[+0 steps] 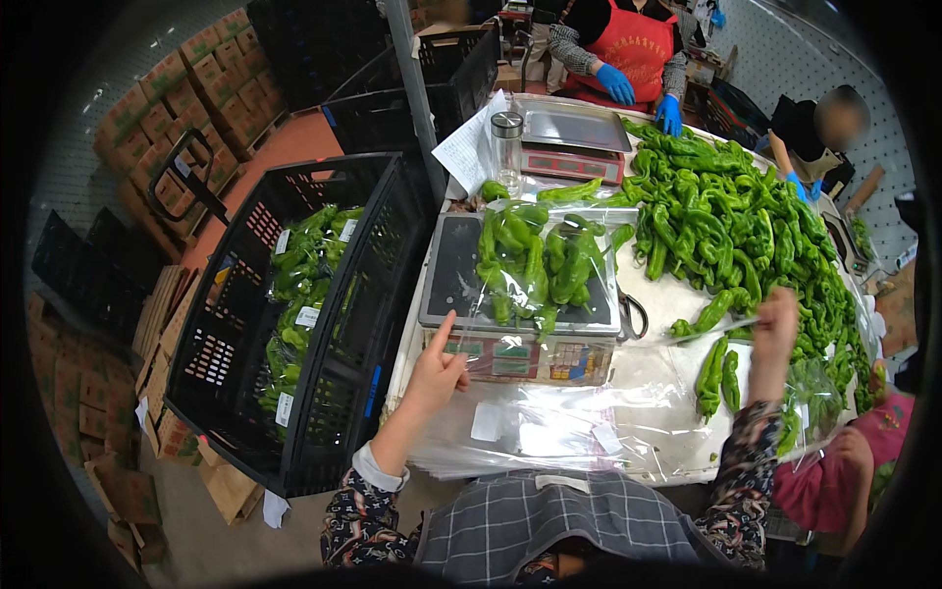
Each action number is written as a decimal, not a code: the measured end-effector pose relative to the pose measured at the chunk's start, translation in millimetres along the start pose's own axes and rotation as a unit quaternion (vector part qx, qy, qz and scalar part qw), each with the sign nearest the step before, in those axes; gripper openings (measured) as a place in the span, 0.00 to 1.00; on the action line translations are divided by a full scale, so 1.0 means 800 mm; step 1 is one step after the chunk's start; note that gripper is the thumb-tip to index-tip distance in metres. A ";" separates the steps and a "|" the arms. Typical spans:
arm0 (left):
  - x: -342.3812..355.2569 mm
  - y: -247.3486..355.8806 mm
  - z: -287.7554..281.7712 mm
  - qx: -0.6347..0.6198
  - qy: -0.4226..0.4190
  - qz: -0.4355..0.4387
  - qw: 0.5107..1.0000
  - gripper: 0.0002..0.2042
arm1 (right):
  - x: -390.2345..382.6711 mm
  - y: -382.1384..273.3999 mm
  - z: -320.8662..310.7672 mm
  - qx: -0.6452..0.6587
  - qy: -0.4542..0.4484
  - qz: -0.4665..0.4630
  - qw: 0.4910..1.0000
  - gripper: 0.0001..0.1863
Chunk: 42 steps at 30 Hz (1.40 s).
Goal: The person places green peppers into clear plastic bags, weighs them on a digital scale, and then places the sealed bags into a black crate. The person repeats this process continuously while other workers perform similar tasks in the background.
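My left hand point(437, 378) is at the near left corner of a scale, index finger stretched out and the other fingers loosely curled; I see nothing held in it. On the scale's dark platform point(452, 265) lies a clear plastic bag of green peppers point(530, 257). My right hand point(775, 319) is raised over the right side of the table, fingers closed on a thin, pale, see-through strip point(711, 332) that points left. Loose green peppers point(708, 378) lie beneath it. Scissors point(636, 316) rest beside the scale, their blades partly hidden.
Flat clear bags point(549, 432) lie along the near table edge. A large pepper heap point(726, 206) fills the right side. A black crate point(226, 294) with bagged peppers stands left. Behind are a second scale point(574, 133), a glass jar point(506, 147) and a blue-gloved co-worker point(638, 49).
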State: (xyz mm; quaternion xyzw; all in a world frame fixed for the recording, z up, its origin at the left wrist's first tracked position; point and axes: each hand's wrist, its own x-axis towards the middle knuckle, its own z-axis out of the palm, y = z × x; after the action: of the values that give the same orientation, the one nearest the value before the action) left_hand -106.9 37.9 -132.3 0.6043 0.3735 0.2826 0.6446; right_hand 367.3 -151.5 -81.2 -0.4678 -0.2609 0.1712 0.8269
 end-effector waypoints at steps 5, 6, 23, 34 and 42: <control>-0.002 -0.008 -0.027 -0.072 -0.041 0.053 0.995 0.24 | 0.016 -0.042 -0.069 -0.019 0.171 -0.081 0.982 0.07; -0.001 -0.007 -0.030 -0.051 -0.008 0.087 0.995 0.24 | -0.017 -0.041 -0.014 -0.098 0.185 -0.071 0.975 0.08; 0.026 0.036 -0.004 0.312 0.096 0.394 0.859 0.07 | -0.119 0.008 0.174 -0.413 -0.454 -0.182 0.769 0.05; 0.115 0.196 0.009 -0.016 0.022 0.258 0.966 0.14 | 0.010 -0.018 0.273 -0.139 -0.289 -0.034 0.946 0.08; 0.162 0.223 0.018 -0.136 0.014 0.256 0.957 0.14 | 0.036 -0.040 0.307 -0.103 -0.225 -0.101 0.964 0.09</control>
State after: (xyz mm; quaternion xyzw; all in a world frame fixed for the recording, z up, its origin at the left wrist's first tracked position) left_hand -7.3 155.0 26.5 0.5825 0.1734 0.4942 0.6215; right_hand 246.2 15.7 59.0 -0.4707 -0.5026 0.1596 0.7073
